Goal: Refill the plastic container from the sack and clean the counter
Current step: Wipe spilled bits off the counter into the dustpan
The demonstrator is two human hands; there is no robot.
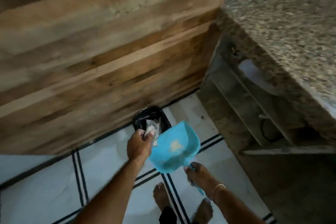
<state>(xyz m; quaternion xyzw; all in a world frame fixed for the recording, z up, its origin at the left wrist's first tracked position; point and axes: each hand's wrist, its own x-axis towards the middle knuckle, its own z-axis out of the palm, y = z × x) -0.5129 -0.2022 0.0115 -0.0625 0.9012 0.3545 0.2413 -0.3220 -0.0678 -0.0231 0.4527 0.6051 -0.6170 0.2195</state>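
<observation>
Wood-panel wall (94,56) fills the upper left of the frame, the speckled granite counter (283,29) runs down the right, and the small black-lined trash bin (154,114) sits on the tiled floor (45,187) at centre, just beyond both hands. The blue dustpan (175,146) points its long axis up toward the bin, mouth nearly at the rim, with a little pale spill in it. The left hand (139,144) is nearer, closed around a crumpled wad at the rim; the right hand (199,174) is wrapped round the dustpan handle.
</observation>
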